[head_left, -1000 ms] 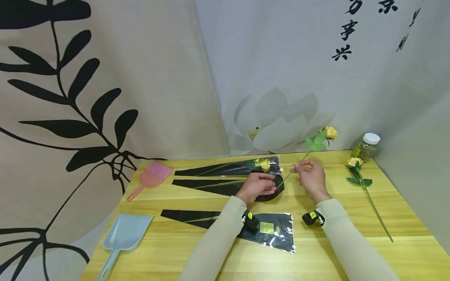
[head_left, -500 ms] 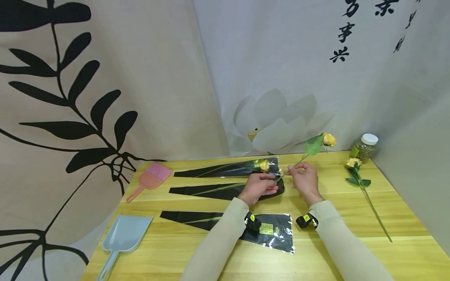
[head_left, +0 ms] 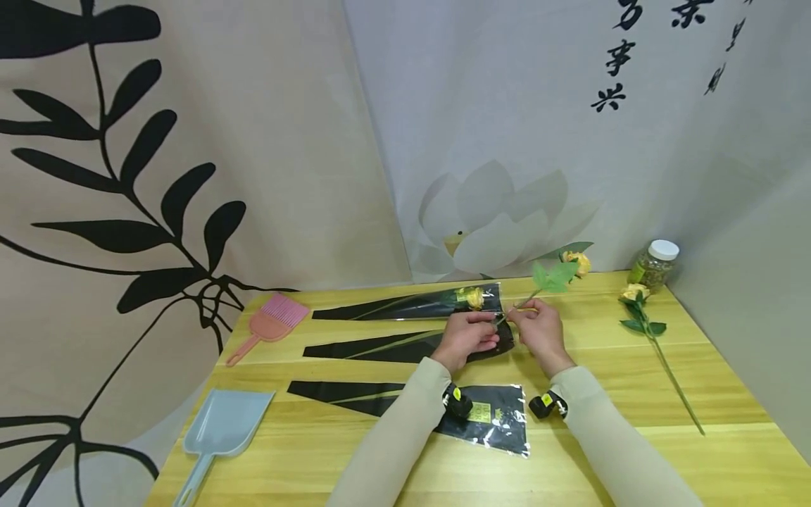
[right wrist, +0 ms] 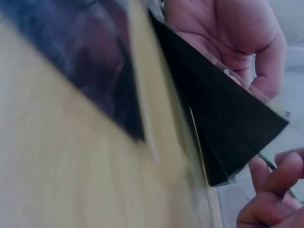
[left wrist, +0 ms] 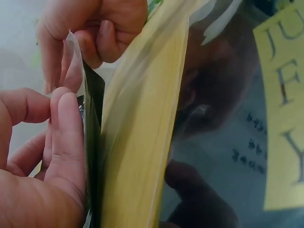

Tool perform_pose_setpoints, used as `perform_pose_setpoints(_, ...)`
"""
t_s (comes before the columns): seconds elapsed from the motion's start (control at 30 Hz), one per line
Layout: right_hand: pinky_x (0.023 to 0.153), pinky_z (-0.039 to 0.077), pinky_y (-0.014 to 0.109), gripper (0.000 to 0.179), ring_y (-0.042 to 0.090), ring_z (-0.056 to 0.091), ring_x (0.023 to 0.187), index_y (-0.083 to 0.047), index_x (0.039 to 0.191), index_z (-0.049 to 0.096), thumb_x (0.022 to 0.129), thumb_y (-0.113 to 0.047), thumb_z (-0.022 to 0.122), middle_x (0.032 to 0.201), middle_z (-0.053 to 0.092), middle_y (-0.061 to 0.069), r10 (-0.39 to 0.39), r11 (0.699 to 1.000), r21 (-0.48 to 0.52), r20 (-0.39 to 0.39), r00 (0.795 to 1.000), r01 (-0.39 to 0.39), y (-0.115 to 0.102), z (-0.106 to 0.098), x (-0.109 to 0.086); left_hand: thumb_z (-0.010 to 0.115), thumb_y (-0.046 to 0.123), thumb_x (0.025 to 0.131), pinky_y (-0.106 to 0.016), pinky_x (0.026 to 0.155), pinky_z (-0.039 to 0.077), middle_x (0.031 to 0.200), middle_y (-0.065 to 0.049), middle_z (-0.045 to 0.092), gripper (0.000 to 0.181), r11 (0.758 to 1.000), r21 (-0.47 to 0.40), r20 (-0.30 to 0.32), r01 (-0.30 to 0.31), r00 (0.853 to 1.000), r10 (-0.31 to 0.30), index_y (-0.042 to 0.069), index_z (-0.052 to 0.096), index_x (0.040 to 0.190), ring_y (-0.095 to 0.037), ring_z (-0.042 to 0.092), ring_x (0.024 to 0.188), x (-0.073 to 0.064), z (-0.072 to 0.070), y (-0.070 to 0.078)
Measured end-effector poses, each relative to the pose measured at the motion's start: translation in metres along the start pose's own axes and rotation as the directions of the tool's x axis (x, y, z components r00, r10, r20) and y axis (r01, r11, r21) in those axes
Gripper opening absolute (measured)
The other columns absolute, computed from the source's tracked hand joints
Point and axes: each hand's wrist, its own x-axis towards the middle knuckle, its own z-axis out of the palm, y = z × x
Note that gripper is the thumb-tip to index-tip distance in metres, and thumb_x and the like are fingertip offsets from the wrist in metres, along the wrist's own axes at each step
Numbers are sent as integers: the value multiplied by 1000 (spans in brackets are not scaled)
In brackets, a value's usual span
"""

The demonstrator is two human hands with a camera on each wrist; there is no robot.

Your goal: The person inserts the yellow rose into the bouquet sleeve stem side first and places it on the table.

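My left hand [head_left: 467, 340] pinches the mouth of the middle black flower sleeve [head_left: 380, 348], holding its end raised from the table. In the left wrist view, thumb and fingers [left wrist: 69, 114] meet at the sleeve's clear edge. Just to the right, my right hand [head_left: 538, 334] pinches the stem of a yellow artificial rose [head_left: 576, 263]. The stem slants down toward the sleeve mouth, its lower end hidden behind the left hand. The right wrist view shows the sleeve's dark flap [right wrist: 216, 99] standing between both hands.
Behind lies a sleeve with a rose inside [head_left: 472, 298]; in front, a flat sleeve [head_left: 481, 415]. To the right are a loose rose [head_left: 662, 352] and a lidded jar [head_left: 655, 264]. A pink brush [head_left: 272, 324] and a blue dustpan [head_left: 228, 426] lie left on the wooden table [head_left: 304, 458].
The right hand has moved left and slightly down with the rose, whose bloom sits lower. More of the stem has passed in behind the left hand, which stays at the sleeve mouth.
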Motion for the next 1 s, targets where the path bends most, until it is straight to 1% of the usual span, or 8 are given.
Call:
perform_pose_setpoints(0.07,41,41,25,33,8,50,46,-3,124,60,107,-31,64,98,82,9,-5,1000,-11,11,1000,5,1,-2,-1,72,3,94,-26,68,65,88,-6,77,29,1000,15,1,-5,1000,5,10,80,121,-11,73,70,0,-1,0)
perform_pose_setpoints(0.13,40,40,26,37,9,51,46,-2,130,57,111,-34,56,104,81,14,-13,1000,-19,15,1000,14,1,-4,-1,72,3,93,-26,67,65,87,-6,77,30,1000,19,4,-12,1000,12,10,80,121,-10,73,69,0,-2,0)
perform_pose_setpoints(0.23,42,42,26,38,9,54,49,0,125,61,112,-35,51,104,81,11,-24,999,-22,-11,1000,24,0,-7,-1,72,2,93,-26,68,65,88,-8,78,29,1000,18,0,-17,1000,17,10,80,120,-10,73,69,-1,-2,1)
perform_pose_setpoints(0.33,46,45,23,35,7,55,51,1,122,64,111,-30,54,95,80,2,-24,1000,14,-46,999,24,-1,-8,-1,71,2,94,-28,71,66,92,-11,79,28,1000,19,-4,-21,1000,21,10,80,119,-12,75,72,0,-2,1)
perform_pose_setpoints(0.47,48,46,22,32,6,53,50,1,130,57,110,-25,58,86,78,-7,12,996,92,-59,998,-6,-2,-9,-1,71,2,95,-29,75,67,100,-12,79,27,1000,9,7,-28,1000,28,9,79,120,-13,76,77,1,-1,1)
perform_pose_setpoints(0.53,47,45,22,33,6,52,49,0,133,54,110,-24,59,84,78,-8,26,994,104,-56,998,-20,-2,-10,-1,71,2,96,-30,75,67,102,-12,79,27,1000,2,10,-30,999,30,9,79,120,-14,76,79,1,-1,2)
perform_pose_setpoints(0.77,46,43,22,33,5,53,52,2,131,56,108,-22,60,91,79,-2,41,996,79,-2,999,-41,-1,-10,-1,71,4,97,-30,78,67,103,-12,79,24,999,-4,2,-48,999,48,8,80,119,-15,77,82,3,-3,4)
perform_pose_setpoints(1.0,44,41,21,35,4,51,52,5,132,57,106,-18,63,89,75,-5,75,993,93,41,996,-79,0,-4,-2,70,5,98,-31,79,67,105,-11,80,25,999,-8,4,-49,999,49,8,79,121,-15,78,83,4,-2,7)
